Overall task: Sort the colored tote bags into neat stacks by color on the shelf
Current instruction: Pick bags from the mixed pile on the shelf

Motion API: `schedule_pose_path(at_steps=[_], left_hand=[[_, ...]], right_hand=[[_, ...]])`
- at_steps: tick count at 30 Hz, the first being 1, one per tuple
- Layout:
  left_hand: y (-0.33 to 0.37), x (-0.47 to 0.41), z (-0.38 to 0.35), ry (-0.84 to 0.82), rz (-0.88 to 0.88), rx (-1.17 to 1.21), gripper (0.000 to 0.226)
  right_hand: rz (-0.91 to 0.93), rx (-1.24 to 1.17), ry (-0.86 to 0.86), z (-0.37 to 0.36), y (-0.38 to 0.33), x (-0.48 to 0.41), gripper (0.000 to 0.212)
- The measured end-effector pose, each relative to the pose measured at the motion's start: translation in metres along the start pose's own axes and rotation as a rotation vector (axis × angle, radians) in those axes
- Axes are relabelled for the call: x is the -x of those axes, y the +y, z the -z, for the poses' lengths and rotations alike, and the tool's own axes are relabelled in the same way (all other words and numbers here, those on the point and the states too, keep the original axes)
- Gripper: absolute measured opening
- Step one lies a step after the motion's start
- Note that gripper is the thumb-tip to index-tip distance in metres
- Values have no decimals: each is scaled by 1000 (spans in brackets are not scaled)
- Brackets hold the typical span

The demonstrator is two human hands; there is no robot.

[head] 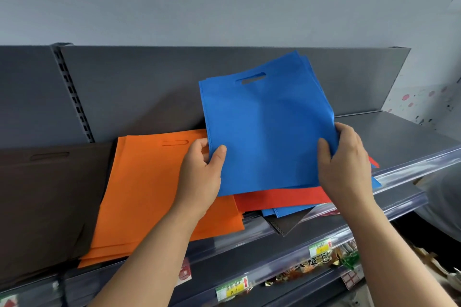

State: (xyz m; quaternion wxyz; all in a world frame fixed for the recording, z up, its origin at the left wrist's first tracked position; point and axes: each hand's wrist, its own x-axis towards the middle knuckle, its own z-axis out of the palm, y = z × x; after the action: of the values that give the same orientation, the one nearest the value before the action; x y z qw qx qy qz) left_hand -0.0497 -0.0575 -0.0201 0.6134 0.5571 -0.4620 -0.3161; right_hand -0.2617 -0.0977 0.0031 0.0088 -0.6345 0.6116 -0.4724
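Head view, only one given. Left hand (199,172) clamped on left edge of blue tote bags (269,127), thumb on top, fingers underneath. Right hand (346,164) clamped on right edge of same bundle, thumb over front face. Hands apart, one per side. Bundle looks like several blue bags together (layered edges showing at top right), held tilted up off shelf (411,137), handle cut-out end toward back panel (149,87).

Done so far, judging by layout: brown stack (45,202) at far left, looks settled. Orange stack (159,194) just beside it, fairly square, a few edges stepped at bottom, front overhanging shelf lip slightly. Both seem sorted by color.

Left to do: mixed pile under the raised bundle. Red bag (279,198) lying on top there, more blue (287,210) poking out beneath it, a dark bag corner (289,224) under that, hanging past shelf edge. Another bit of red + blue visible behind right wrist. So blue not all gathered yet, red has no stack of its own, stray dark one prob. belongs w/ brown.

Free shelf space at right, likely spot for blue and red stacks. Roughly halfway, as a guess.

Lower shelf w/ price tags (232,289) and snack packets (311,269) not part of job.
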Motion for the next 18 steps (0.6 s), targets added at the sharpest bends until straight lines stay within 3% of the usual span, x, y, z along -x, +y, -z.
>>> schedule_pose_path(at_steps=[5,18], left_hand=[[1,6,36,5,66,16,22],[0,61,237,286,-65,-491,21]], right_hand=[[34,6,-73,-20,-25,14,35],[173,-134,-304,-93,-162,113,41]])
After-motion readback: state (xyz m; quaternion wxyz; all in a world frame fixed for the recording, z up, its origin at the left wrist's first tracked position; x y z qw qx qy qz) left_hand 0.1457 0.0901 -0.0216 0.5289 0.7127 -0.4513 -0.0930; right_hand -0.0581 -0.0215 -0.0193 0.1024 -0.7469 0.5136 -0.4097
